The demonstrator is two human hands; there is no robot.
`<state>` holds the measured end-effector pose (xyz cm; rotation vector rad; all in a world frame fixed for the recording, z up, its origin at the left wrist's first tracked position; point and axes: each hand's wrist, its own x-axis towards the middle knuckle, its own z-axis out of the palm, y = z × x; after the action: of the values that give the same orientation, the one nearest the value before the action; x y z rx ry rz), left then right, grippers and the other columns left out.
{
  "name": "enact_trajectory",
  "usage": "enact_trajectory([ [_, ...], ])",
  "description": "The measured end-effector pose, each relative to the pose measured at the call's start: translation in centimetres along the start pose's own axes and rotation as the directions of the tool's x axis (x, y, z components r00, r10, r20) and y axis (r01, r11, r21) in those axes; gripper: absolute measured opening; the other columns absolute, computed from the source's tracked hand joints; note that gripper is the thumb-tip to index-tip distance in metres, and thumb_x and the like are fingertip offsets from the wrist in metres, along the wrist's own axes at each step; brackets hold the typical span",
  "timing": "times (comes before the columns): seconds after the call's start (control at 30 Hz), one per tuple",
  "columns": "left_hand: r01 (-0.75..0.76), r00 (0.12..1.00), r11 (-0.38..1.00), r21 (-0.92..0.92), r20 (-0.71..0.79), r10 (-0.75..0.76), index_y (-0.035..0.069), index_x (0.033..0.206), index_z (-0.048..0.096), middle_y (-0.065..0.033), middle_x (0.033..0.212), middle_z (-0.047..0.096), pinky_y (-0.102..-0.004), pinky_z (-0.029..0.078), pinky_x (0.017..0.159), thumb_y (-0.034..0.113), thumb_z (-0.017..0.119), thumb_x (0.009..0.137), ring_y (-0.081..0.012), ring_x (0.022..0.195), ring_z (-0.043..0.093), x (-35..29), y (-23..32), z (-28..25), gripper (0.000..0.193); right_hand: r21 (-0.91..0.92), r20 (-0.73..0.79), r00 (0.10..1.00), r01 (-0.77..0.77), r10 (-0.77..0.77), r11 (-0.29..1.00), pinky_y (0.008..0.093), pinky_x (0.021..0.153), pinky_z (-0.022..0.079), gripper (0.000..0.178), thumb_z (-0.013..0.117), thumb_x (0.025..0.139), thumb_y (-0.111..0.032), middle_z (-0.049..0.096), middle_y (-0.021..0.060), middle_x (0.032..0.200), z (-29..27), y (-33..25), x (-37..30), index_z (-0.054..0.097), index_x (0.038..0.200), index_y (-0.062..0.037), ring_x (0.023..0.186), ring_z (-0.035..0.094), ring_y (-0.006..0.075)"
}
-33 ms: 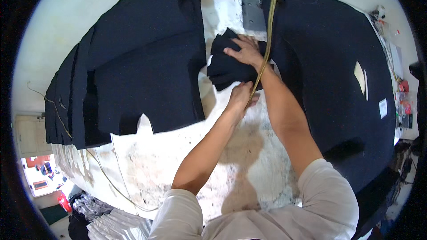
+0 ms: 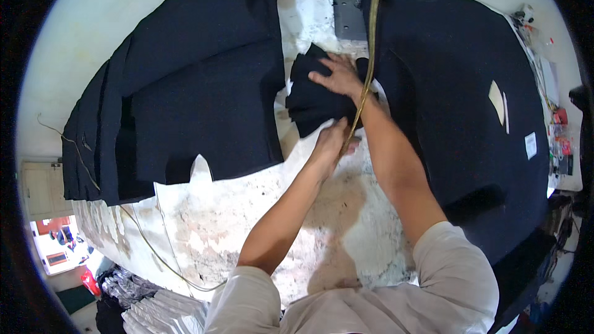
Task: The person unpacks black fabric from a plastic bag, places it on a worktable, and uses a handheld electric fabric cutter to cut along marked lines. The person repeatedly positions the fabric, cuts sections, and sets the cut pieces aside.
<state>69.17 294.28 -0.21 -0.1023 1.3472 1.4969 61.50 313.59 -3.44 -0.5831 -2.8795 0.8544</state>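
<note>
Black cloths (image 2: 307, 104) lie under spread right hand (image 2: 342, 78) — left hand's (image 2: 331, 142) grip, label (image 2: 531, 146) print unclear.

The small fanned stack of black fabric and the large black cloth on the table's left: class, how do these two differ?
The small stack is far smaller than the large cloth. The small stack's edges fan out, while the large cloth spreads broadly. The right hand rests on the small stack; the large cloth lies untouched. Both are black.
</note>
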Motion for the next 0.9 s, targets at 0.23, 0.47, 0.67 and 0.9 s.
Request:
enact_trajectory([
  [0.23,-0.292,0.93,0.871,0.395,0.329,0.162,0.001,0.136,0.068,-0.004,0.098,0.07,-0.0301,0.05,0.089,0.028,0.059,0.111,-0.0149,0.094,0.064,-26.1,-1.5,-9.0,0.038,-0.022,-0.114,0.978,0.173,-0.175,0.985,0.0518,0.124,0.025,0.07,0.069,0.091,-0.065,0.05,0.0212,0.158,1.4,-2.5,-19.3,0.067,0.145,-0.02,0.15,0.039,0.0387],
  [0.47,-0.117,0.071,0.257,0.959,-0.25,0.965,-0.006,0.139,0.056,-0.0245,0.125,0.064,-0.0426,0.049,0.103,0.007,0.069,0.099,-0.0343,0.118,0.062,-36.3,-9.2,-15.1,0.044,-0.012,-0.273,0.961,-0.043,0.038,0.999,0.0545,0.123,0.025,0.068,0.067,0.093,-0.065,0.049,0.0202,0.158,4.7,-7.6,-35.8,0.064,0.148,-0.0255,0.149,0.039,0.0393],
  [0.67,0.001,0.749,0.855,0.519,-0.567,0.343,-0.013,0.15,0.044,-0.0345,0.142,0.054,-0.0447,0.047,0.112,0.038,0.068,0.103,-0.0461,0.126,0.058,-35.9,-29.6,-8.7,0.072,0.019,-0.388,0.881,-0.285,0.27,0.958,0.0614,0.122,0.021,0.073,0.058,0.096,-0.072,0.042,0.0208,0.163,9.0,-13.1,-42.5,0.061,0.151,-0.0241,0.15,0.034,0.0427],
  [0.9,0.096,0.579,0.907,0.411,-0.764,0.285,-0.007,0.158,0.04,-0.0358,0.16,0.032,-0.0552,0.031,0.123,0.051,0.066,0.099,-0.0536,0.145,0.037,-35.6,-28.4,-12.8,0.087,-0.001,-0.283,0.906,-0.329,0.316,0.944,0.0621,0.121,0.02,0.077,0.051,0.098,-0.075,0.038,0.0234,0.165,14.5,-22.6,-48.4,0.056,0.155,-0.0239,0.15,0.032,0.044],
])
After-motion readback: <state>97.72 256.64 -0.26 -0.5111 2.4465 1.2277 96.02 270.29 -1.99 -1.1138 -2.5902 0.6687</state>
